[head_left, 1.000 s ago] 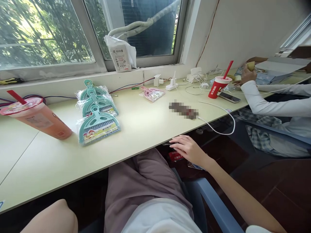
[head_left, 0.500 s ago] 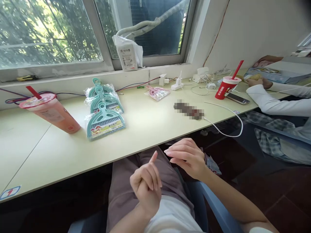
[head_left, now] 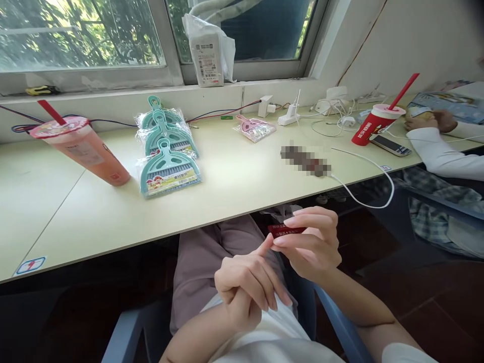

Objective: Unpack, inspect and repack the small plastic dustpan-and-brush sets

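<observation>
My left hand is over my lap, index finger stretched toward my right hand and the other fingers loosely bent; I see nothing held in it. Its index tip meets the thumb-side fingertips of my right hand. Between the right hand's fingers shows a small dark red packet with white print; it seems pinched there, partly covered by the fingers. Both hands are just in front of the table's edge. On the table, several turquoise dustpan-and-brush sets lie wrapped in clear plastic.
A large pink drink cup with a red straw stands at the left. Farther back lies a pink dustpan set. A blurred-out object with a white cable, a red cup and a phone are near another person's sleeve.
The view has tipped down and left. My hands have come together, the left index fingertip now meeting the right fingers. The red packet has come into sight at the right hand.
</observation>
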`<state>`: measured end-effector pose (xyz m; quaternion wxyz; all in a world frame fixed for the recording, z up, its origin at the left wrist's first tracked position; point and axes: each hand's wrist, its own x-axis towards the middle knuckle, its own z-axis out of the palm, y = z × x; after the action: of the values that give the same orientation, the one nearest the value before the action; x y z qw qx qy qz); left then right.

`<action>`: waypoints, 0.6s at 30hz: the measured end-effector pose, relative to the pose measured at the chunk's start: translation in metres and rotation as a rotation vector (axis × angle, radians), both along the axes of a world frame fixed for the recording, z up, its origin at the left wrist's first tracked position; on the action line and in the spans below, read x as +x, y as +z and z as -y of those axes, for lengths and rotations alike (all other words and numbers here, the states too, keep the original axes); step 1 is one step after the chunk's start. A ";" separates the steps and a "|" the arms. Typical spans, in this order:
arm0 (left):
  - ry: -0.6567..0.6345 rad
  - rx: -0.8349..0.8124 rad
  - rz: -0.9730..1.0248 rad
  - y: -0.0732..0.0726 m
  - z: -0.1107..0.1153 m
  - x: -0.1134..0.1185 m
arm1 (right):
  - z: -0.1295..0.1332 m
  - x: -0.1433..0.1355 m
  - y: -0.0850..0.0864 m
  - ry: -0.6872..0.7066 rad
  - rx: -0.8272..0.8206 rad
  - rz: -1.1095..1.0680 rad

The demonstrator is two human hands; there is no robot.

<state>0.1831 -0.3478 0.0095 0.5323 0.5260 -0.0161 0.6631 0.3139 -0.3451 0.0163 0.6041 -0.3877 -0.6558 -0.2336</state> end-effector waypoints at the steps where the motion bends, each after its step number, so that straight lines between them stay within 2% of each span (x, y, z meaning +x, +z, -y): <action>1: 0.002 0.012 0.000 0.000 0.000 0.000 | 0.001 0.000 0.000 -0.007 0.004 -0.002; 7: 0.008 0.072 -0.066 -0.002 -0.002 -0.006 | 0.001 -0.002 -0.001 -0.010 0.050 -0.003; 11: 0.061 0.159 -0.100 -0.003 -0.002 -0.007 | 0.002 -0.002 0.000 -0.018 0.081 0.001; 13: 0.094 0.214 -0.128 -0.005 -0.002 -0.007 | 0.003 -0.001 -0.001 -0.067 0.079 0.022; 18: 0.179 0.331 -0.224 -0.012 -0.002 -0.005 | 0.009 -0.001 -0.008 -0.293 0.008 0.094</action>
<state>0.1779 -0.3456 -0.0022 0.3763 0.6758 -0.0187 0.6335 0.3133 -0.3542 0.0088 0.5337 -0.4654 -0.6189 -0.3399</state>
